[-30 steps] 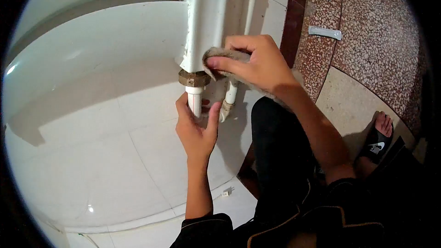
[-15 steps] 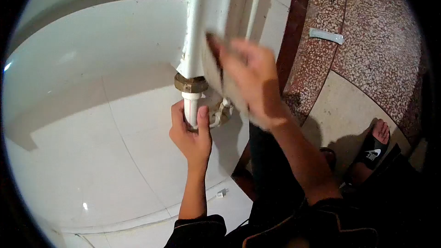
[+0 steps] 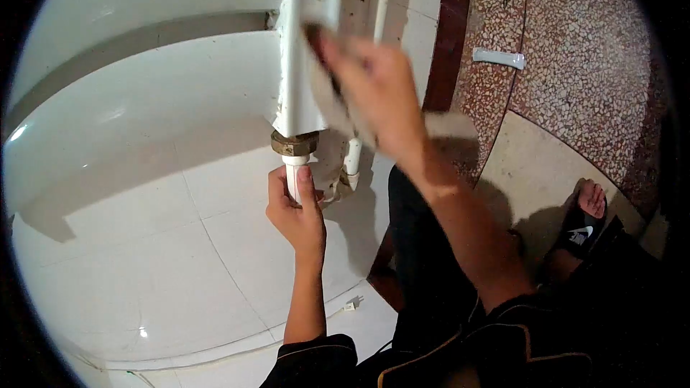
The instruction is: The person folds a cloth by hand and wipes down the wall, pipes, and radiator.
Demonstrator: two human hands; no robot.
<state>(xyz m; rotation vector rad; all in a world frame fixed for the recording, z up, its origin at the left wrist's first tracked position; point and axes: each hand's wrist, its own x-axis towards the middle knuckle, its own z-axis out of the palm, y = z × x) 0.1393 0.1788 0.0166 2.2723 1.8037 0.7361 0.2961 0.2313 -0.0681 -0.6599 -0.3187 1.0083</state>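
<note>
My left hand (image 3: 300,215) is wrapped round a white pipe (image 3: 293,172), its thumb along the right side. Above the fingers, a brass nut (image 3: 295,144) sits where the pipe meets the lower end of a long white fixture (image 3: 316,0). In front of that fixture, my right hand (image 3: 388,93) is closed on a pale flat piece (image 3: 325,90) with a dark edge. Motion smears the piece, so I cannot tell what kind of thing it is.
A thin white pipe (image 3: 383,7) runs behind the right hand to a fitting (image 3: 351,172). Below lies a white plug (image 3: 351,306) on a cord. To the right, a small white packet (image 3: 498,57) lies on the speckled surface, and a sandalled foot (image 3: 591,208) stands lower down.
The view has shifted slightly, with the fixture and nut now lower and further left. My right hand sits a little higher and left, still blurred. The left hand keeps its grip on the pipe.
</note>
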